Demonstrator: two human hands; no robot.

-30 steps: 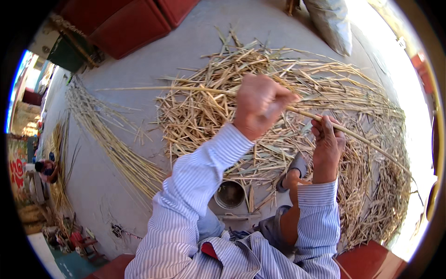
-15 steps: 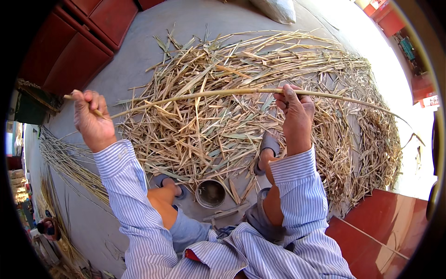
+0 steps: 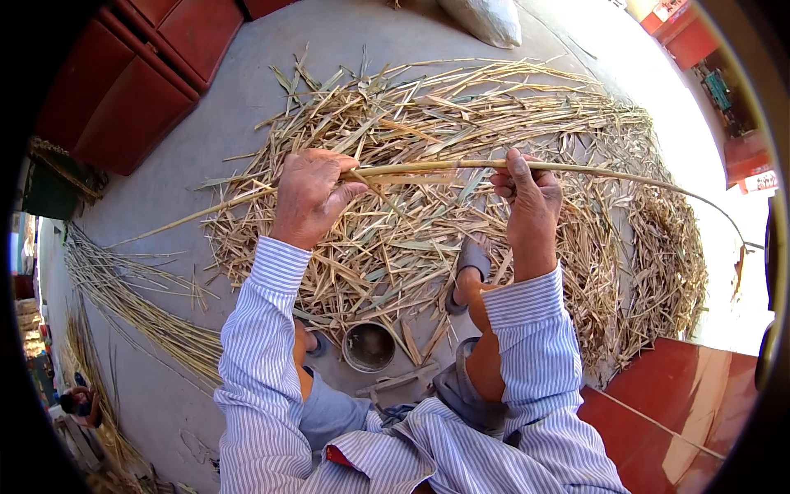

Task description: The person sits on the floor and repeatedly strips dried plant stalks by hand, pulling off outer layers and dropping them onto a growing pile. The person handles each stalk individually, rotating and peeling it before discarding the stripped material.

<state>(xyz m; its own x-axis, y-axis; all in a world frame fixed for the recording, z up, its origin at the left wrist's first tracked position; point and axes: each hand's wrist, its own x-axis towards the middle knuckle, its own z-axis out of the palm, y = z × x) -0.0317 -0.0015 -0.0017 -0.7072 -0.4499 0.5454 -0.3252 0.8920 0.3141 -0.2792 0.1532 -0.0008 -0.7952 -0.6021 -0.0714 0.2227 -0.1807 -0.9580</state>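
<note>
A long, pale reed stalk [image 3: 609, 173] stretches across in front of me, its thin right end bending down. My right hand [image 3: 531, 202] pinches it between thumb and fingers, right of the middle. My left hand [image 3: 314, 198] is closed around it further left, back of the hand up. A short thin stick [image 3: 380, 200] pokes out beside the left thumb. Between the hands, a flat strip of dry husk [image 3: 411, 179] runs along the underside of the stalk. Beyond the left hand, a thin stalk [image 3: 197, 216] slopes down toward the floor.
A wide heap of dry husks and stalks [image 3: 395, 239] covers the floor ahead. Between my feet stands a round metal bowl [image 3: 368, 347]. Bundled thin stalks [image 3: 156, 321] lie at the left, red cabinets [image 3: 115, 90] behind. A white sack [image 3: 485, 18] rests at the back.
My left hand has moved right along the stalk, from the far left to near its middle. My right hand has shifted only slightly. A husk strip now shows under the stalk.
</note>
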